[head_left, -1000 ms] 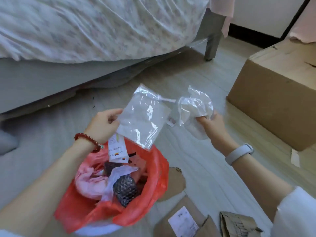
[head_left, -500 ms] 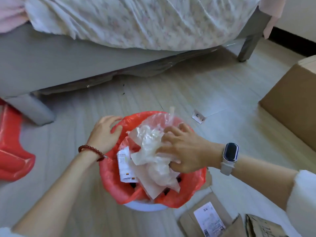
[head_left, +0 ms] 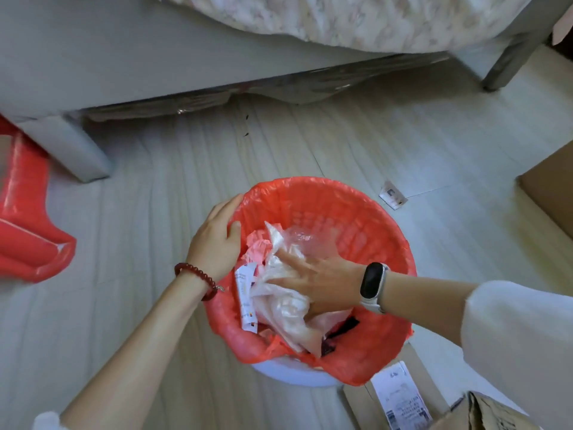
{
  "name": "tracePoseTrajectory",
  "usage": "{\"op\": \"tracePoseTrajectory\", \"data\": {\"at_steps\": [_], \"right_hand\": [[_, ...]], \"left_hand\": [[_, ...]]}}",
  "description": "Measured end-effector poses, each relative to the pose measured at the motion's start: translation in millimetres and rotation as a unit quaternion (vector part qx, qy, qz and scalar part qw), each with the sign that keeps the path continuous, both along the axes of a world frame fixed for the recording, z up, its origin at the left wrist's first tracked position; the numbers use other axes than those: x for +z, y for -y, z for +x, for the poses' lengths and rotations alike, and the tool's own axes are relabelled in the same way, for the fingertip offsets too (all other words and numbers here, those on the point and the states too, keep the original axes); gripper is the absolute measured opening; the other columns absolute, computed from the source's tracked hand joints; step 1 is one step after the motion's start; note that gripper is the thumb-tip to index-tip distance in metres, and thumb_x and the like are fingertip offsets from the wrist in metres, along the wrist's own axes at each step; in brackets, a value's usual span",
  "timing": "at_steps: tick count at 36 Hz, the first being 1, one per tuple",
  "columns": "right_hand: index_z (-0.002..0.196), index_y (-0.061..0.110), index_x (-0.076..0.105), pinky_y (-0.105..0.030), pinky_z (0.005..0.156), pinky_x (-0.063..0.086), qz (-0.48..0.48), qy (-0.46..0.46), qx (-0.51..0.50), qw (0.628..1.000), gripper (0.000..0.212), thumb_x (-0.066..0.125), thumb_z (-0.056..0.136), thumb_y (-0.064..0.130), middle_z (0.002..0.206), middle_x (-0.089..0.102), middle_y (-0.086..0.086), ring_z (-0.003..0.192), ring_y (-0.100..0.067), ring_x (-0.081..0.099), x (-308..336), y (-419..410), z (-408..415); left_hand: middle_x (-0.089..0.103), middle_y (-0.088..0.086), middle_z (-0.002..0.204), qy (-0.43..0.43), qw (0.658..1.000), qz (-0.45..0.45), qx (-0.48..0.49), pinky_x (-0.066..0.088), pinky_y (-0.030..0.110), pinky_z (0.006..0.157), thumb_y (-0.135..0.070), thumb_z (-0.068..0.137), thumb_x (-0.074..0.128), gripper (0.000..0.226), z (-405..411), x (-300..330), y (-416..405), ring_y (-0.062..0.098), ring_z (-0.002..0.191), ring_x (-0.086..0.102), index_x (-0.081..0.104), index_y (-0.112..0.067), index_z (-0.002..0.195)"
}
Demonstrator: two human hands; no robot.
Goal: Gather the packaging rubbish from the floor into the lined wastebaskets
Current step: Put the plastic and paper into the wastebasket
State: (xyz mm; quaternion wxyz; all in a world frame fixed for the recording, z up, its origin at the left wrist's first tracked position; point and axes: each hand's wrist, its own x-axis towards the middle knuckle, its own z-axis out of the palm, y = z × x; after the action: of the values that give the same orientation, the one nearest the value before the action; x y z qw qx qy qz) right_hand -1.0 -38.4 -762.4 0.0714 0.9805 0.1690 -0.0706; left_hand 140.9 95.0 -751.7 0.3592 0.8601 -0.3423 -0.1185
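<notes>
The right hand [head_left: 316, 282] presses flat, fingers spread, on clear plastic bags [head_left: 285, 287] inside the red-lined wastebasket [head_left: 325, 200], whose rim the left hand [head_left: 217, 240] grips.

I see a grey bed frame [head_left: 124, 51] across the top of the frame, its floral bedspread [head_left: 356, 20] hanging at upper right. A brown cardboard box [head_left: 552, 193] sits at the right edge.
</notes>
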Motion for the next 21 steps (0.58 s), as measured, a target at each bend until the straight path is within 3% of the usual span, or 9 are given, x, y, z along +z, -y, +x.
{"op": "tracePoseTrajectory", "data": {"at_steps": [1, 2, 4, 5, 7, 11, 15, 19, 21], "right_hand": [[0.114, 0.039, 0.062, -0.02, 0.049, 0.049, 0.017, -0.039, -0.018, 0.999, 0.074, 0.066, 0.047, 0.07, 0.114, 0.057, -0.002, 0.078, -0.02, 0.066, -12, 1, 1], [0.123, 0.038, 0.055, -0.028, 0.051, 0.055, 0.035, -0.085, -0.033, 0.995, 0.079, 0.071, 0.05, 0.066, 0.12, 0.056, -0.01, 0.082, -0.026, 0.066, -28, 2, 3], [0.142, 0.037, 0.025, -0.041, 0.078, 0.054, 0.046, -0.158, -0.068, 0.984, 0.08, 0.064, 0.074, 0.051, 0.148, 0.021, -0.019, 0.106, -0.037, 0.057, -43, 8, 9], [0.145, 0.037, 0.011, -0.043, 0.089, 0.047, 0.033, -0.204, -0.093, 0.974, 0.075, 0.055, 0.085, 0.043, 0.153, -0.001, -0.019, 0.117, -0.04, 0.048, -48, 9, 11], [0.147, 0.035, 0.001, -0.044, 0.099, 0.037, 0.036, -0.249, -0.134, 0.958, 0.069, 0.045, 0.094, 0.034, 0.152, -0.022, -0.017, 0.129, -0.042, 0.034, -46, 6, 11], [0.147, 0.032, 0.001, -0.047, 0.107, 0.028, 0.002, -0.244, -0.122, 0.962, 0.071, 0.046, 0.092, 0.034, 0.152, -0.022, -0.016, 0.137, -0.042, 0.02, -51, 3, 7], [0.147, 0.03, 0.009, -0.049, 0.111, 0.025, 0.098, -0.23, -0.128, 0.96, 0.073, 0.051, 0.086, 0.027, 0.155, 0.003, -0.002, 0.142, -0.034, 0.003, -39, 9, -1], [0.14, 0.049, -0.008, -0.051, 0.105, 0.037, 0.142, -0.289, -0.2, 0.925, 0.088, 0.056, 0.079, 0.045, 0.154, -0.019, -0.007, 0.137, -0.04, 0.026, -15, 25, -21], [0.144, 0.044, 0.007, -0.043, 0.106, 0.036, 0.134, -0.292, -0.229, 0.919, 0.075, 0.054, 0.085, 0.048, 0.156, -0.014, -0.006, 0.135, -0.031, 0.033, 13, 31, -30]], "left_hand": [[0.041, 0.0, 0.141, 0.002, 1.0, -0.004, 0.0, 0.02, 0.007, 0.096, -0.001, 0.093, 0.037, 0.048, 1, -1, 0, 0.012, 0.129, 0.038, 0.04, -0.018, 0.137], [0.042, 0.0, 0.141, 0.007, 1.0, -0.007, -0.001, 0.019, 0.005, 0.096, 0.002, 0.092, 0.037, 0.049, 1, -2, -1, 0.012, 0.129, 0.038, 0.04, -0.017, 0.137], [0.043, 0.002, 0.14, 0.016, 1.0, -0.011, -0.002, 0.017, 0.002, 0.095, 0.007, 0.089, 0.036, 0.052, 1, -3, -1, 0.014, 0.129, 0.039, 0.042, -0.015, 0.136], [0.043, 0.002, 0.14, 0.017, 1.0, -0.014, -0.001, 0.017, 0.001, 0.095, 0.008, 0.089, 0.036, 0.052, 1, -3, -1, 0.015, 0.129, 0.039, 0.042, -0.014, 0.136], [0.043, 0.002, 0.14, 0.017, 1.0, -0.014, -0.001, 0.016, 0.0, 0.094, 0.009, 0.088, 0.036, 0.053, 1, -3, -1, 0.015, 0.129, 0.039, 0.042, -0.013, 0.136], [0.042, 0.002, 0.141, 0.021, 1.0, -0.002, -0.001, 0.016, 0.0, 0.093, 0.01, 0.087, 0.035, 0.055, -2, -1, 0, 0.015, 0.129, 0.039, 0.041, -0.014, 0.136], [0.041, 0.002, 0.142, 0.03, 1.0, 0.009, -0.007, 0.017, 0.003, 0.095, 0.011, 0.087, 0.034, 0.057, -3, 1, 0, 0.015, 0.129, 0.039, 0.04, -0.014, 0.138], [0.042, 0.004, 0.142, 0.033, 0.999, 0.018, -0.005, 0.019, 0.009, 0.1, 0.01, 0.086, 0.035, 0.056, -2, 1, 2, 0.017, 0.13, 0.039, 0.041, -0.013, 0.137], [0.043, 0.005, 0.141, 0.034, 0.999, 0.018, -0.001, 0.02, 0.01, 0.1, 0.011, 0.086, 0.035, 0.056, -3, 1, 3, 0.018, 0.129, 0.04, 0.042, -0.013, 0.136]]}}
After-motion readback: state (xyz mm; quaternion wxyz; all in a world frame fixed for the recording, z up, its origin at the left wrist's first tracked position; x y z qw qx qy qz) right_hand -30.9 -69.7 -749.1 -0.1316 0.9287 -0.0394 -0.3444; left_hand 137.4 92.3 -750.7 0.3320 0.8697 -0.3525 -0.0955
